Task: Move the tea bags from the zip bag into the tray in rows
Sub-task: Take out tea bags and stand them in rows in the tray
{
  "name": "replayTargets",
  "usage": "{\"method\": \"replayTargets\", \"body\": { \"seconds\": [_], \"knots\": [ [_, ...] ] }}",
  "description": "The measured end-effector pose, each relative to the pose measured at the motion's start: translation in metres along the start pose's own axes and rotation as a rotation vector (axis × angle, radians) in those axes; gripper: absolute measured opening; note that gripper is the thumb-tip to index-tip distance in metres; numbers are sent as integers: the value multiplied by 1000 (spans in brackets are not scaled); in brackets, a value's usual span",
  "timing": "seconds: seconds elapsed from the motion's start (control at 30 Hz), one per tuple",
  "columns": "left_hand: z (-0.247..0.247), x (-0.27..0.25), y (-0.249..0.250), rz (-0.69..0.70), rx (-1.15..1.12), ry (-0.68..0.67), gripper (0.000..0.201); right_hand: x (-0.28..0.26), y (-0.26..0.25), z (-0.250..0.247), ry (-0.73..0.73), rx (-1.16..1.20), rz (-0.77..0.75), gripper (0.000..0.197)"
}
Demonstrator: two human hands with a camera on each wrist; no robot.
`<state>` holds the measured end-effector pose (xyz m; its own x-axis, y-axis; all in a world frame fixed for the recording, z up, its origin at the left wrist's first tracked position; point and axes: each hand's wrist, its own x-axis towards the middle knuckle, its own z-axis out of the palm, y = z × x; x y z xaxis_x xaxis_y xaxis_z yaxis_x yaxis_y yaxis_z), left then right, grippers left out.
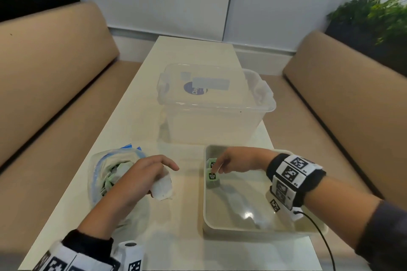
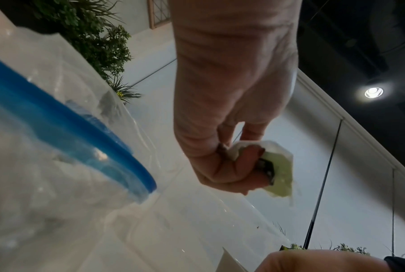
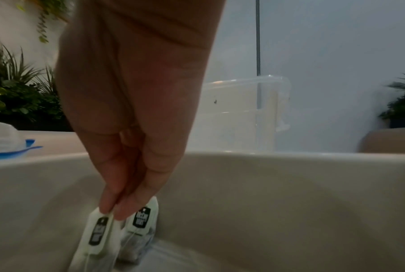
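Head view gives us the count first: two tea bags stand in the tray [image 1: 259, 230], both at its far left corner, a far bag [image 1: 211, 162] and a near bag [image 1: 213, 179] just beside it. Our right hand [image 1: 236, 161] reaches down into that corner, and the right wrist view shows its thumb and forefinger pinching the top edge of the near bag [image 3: 95, 237], which stands tilted on the tray floor next to the far bag [image 3: 141, 223] (each carries a black label, too blurred for us to read).

Our left hand [image 1: 141, 179] hovers just right of the zip bag [image 1: 103, 174]. Its fingers are curled round a crumpled third bag [image 1: 162, 188], white and pale green; the forefinger sticks out straight. The left wrist view confirms that grip on the third bag [image 2: 277, 165].

One zip bag lies on the table's left side, its blue-edged mouth open, with more tea bags bunched inside; we cannot count those.

One clear tub [image 1: 217, 103] sits beyond the tray, lid on, a round blue sticker on top.

All of it rests on a long pale table [image 1: 182, 246]. Two tan benches flank it, one on each side, a white wall closes the far end, and dark planters of greenery stand behind both benches.
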<state>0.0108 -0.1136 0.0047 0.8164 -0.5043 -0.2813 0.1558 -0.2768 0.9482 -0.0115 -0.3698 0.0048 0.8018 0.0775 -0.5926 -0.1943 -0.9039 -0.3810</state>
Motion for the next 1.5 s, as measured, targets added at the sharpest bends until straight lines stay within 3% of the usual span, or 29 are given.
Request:
{"method": "replayTargets", "body": {
  "seconds": [0.27, 0.37, 0.73, 0.83, 0.93, 1.03, 1.13, 1.23, 1.3, 1.43, 1.5],
  "knots": [
    [4, 4, -3, 63, 27, 7, 37, 8, 7, 4, 34, -1, 55, 47],
    [7, 3, -1, 105, 41, 15, 30, 6, 7, 4, 39, 17, 67, 46],
    [10, 1, -1, 191, -60, 62, 48, 8, 10, 5, 63, 18, 62, 39],
    [10, 1, 1, 196, -120, 34, 43, -6, 1, -5, 199, -121, -21, 36],
    [9, 2, 5, 183, -240, 28, 44, -34, -24, -12, 450, -34, -326, 43],
    [9, 4, 9, 176, -356, 16, 39, -60, -56, -10, 476, -96, -574, 51],
    [12, 5, 16, 164, -452, -34, 21, -65, -71, -8, 549, -146, -682, 27],
    [13, 4, 24, 136, -541, -80, 17, -69, -82, -20, 619, -91, -700, 9],
    [13, 0, 27, 123, -531, -129, 29, -75, -90, -33, 636, -64, -664, 6],
    [18, -9, 32, 282, -189, -190, 55, -87, -105, -56, 538, -80, -564, 4],
    [24, -10, 37, 320, -168, -152, 53, -91, -112, -61, 501, -79, -558, 3]
  ]
}}
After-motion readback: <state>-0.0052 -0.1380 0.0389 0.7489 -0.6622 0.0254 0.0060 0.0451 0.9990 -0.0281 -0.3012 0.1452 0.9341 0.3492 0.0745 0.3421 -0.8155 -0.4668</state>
